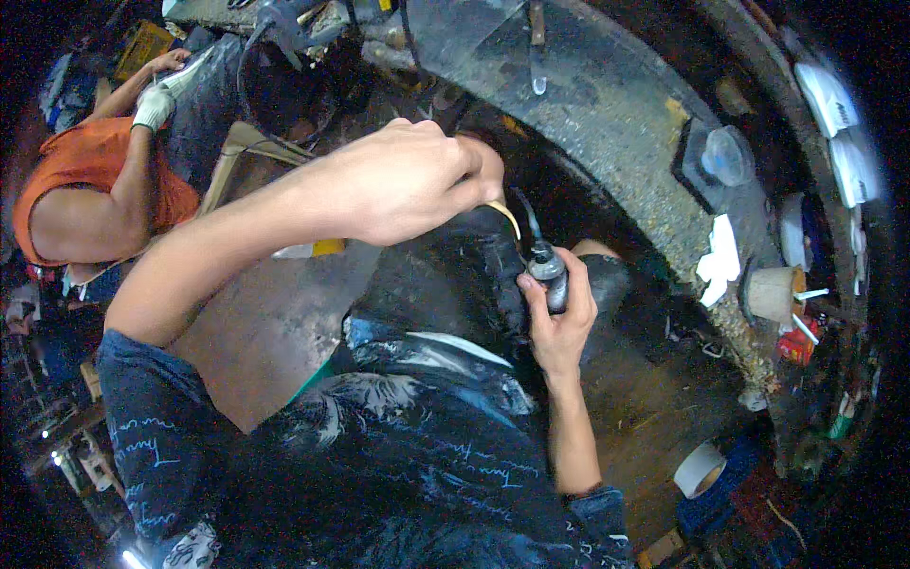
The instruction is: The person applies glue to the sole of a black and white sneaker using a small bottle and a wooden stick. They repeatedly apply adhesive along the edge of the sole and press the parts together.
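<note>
Tan strip (510,217) in the left hand (417,178) and nozzled bottle (550,276) in the right hand (564,321), fingers clamped on both, suggest work under way, the remainder unclear.

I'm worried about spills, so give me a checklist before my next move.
1. Right hand grips the small dark-grey bottle: ok.
2. Left hand is closed on the curved tan strip: ok.
3. Thin bluish nozzle is apart from the strip: ok, a gap shows.
4. Liquid left inside the bottle: cannot tell.
5. Co-worker in an orange sleeveless top is away from the bottle: ok.
</note>
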A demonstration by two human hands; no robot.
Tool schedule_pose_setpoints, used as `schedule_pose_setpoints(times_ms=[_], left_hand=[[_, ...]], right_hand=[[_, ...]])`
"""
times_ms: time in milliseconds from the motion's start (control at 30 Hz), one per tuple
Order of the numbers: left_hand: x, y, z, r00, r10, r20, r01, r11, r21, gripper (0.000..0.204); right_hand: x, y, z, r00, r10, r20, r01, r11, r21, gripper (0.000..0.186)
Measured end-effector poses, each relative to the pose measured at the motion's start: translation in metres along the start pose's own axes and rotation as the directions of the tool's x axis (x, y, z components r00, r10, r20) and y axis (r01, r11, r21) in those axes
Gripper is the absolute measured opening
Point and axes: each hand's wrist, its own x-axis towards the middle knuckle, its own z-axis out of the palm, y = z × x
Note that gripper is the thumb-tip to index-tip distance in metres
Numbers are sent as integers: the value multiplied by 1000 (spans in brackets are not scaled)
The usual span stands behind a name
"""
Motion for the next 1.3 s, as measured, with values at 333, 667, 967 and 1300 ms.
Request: schedule_pose_setpoints(times_ms=[333,667,967,1300], left_hand=[[77,4,110,867,-149,-476,-418,303,-856,56],[75,66,117,882,-15,-471,-423,416,-805,57],[30,64,137,897,-317,-310,-267,171,-948,46],[54,31,147,927,-294,-232,-189,170,-967,50]], right_hand=[[7,38,-25,949,196,-249,-97,927,361,39],[45,-12,-53,873,-108,-476,288,901,324,43],[24,-18,-26,907,183,-378,2,898,440,42],[12,7,-50,929,187,-320,-56,924,379,37]])
